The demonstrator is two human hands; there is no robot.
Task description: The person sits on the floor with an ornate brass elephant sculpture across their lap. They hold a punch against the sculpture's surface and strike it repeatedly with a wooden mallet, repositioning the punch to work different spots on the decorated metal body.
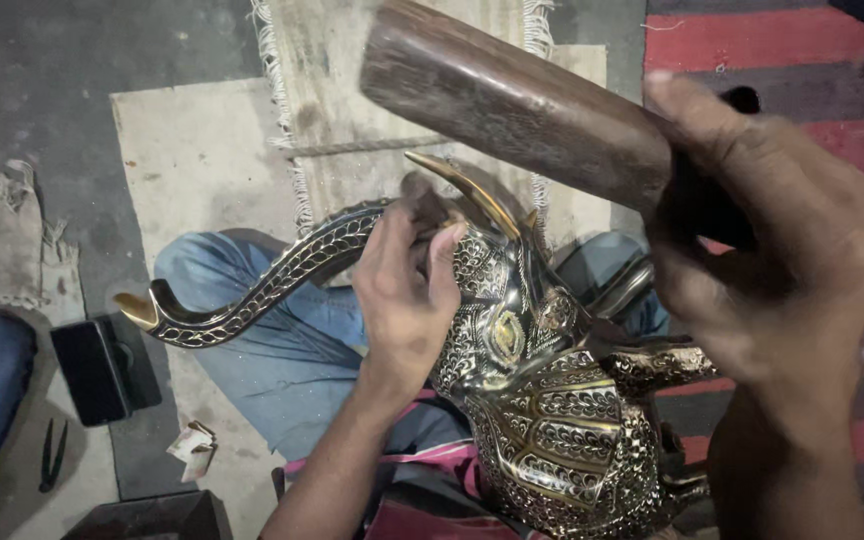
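Now the left hand presses closed fingers on the ornate black-and-gold metal elephant head on the lap; the right hand grips a brown wooden mallet above it. Left of it, a black box lies on the floor.

An ornate metal elephant head, black with gold engraved patterning, rests on the person's lap, its curved trunk reaching left to a gold tip and a gold tusk pointing up. A thick, worn wooden mallet slants above it.
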